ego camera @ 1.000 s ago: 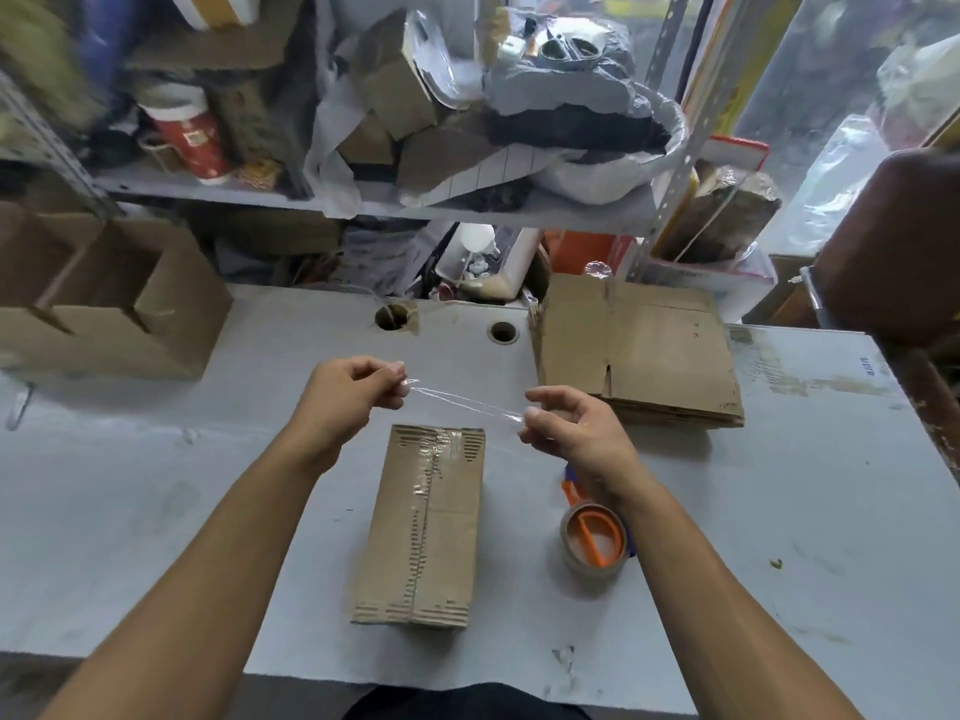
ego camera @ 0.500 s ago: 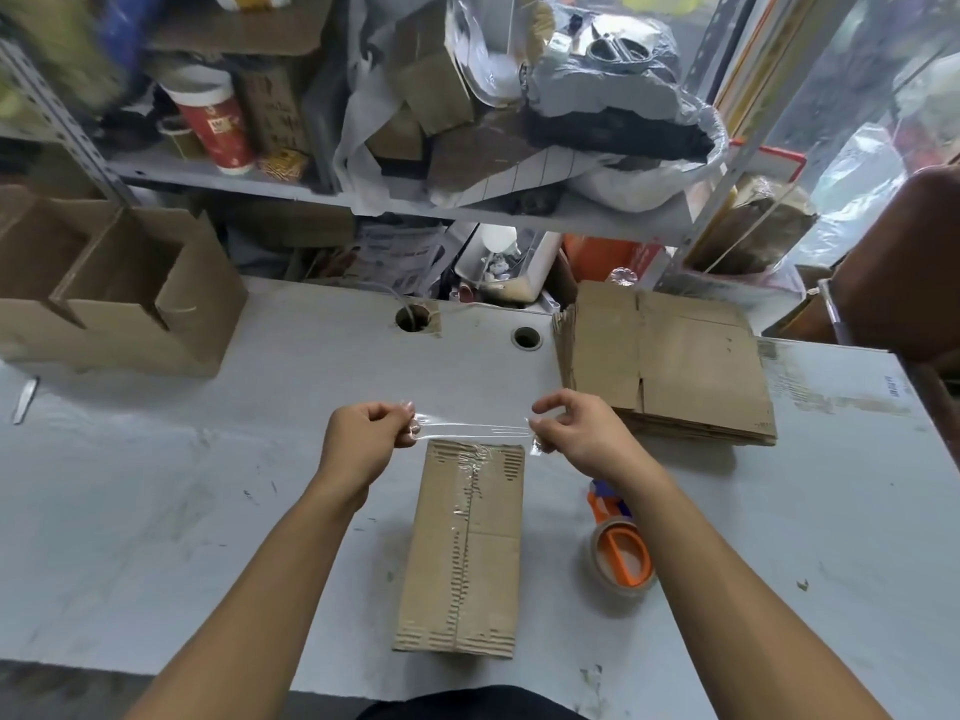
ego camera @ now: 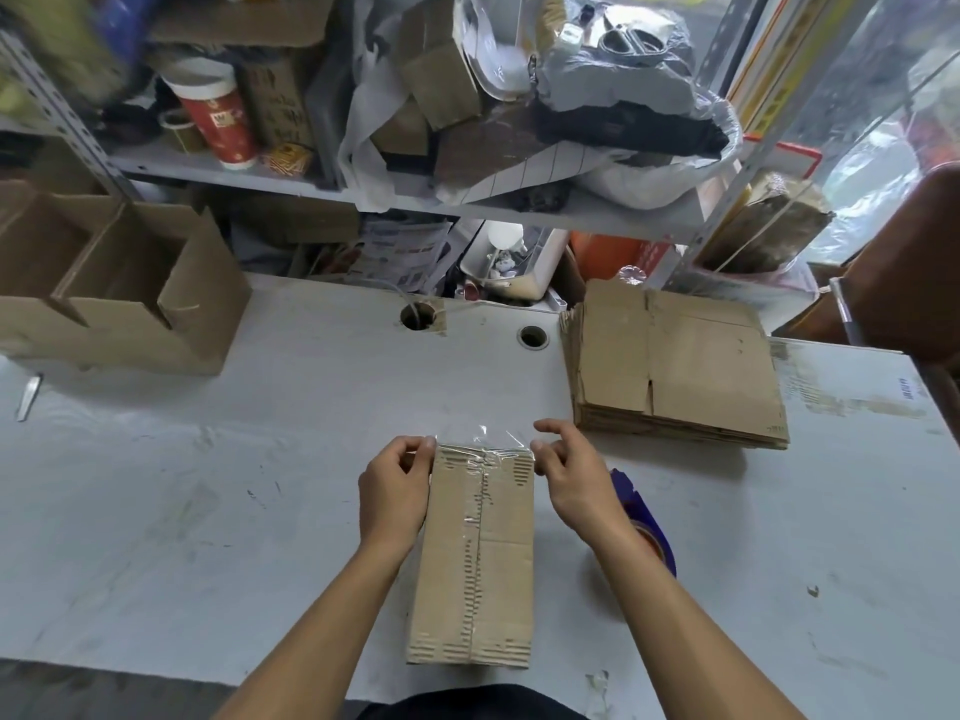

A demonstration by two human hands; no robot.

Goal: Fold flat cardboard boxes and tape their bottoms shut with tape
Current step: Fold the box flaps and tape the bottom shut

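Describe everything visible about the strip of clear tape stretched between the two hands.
The strip of clear tape is short, transparent and glossy, with wrinkles catching the light. It lies crosswise over the far end of the folded cardboard box, across the lengthwise taped seam, its far edge reaching past the box end. The left hand pinches its left end and the right hand its right end, both at the box's far corners. How firmly it is stuck down cannot be told.

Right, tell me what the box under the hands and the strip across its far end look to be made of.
Box: brown corrugated cardboard, matte; fluted ridges show along its cut end edges. Strip: apparently clear plastic tape, glossy; it glints and the cardboard shows through. Left hand and right hand pinch its ends.
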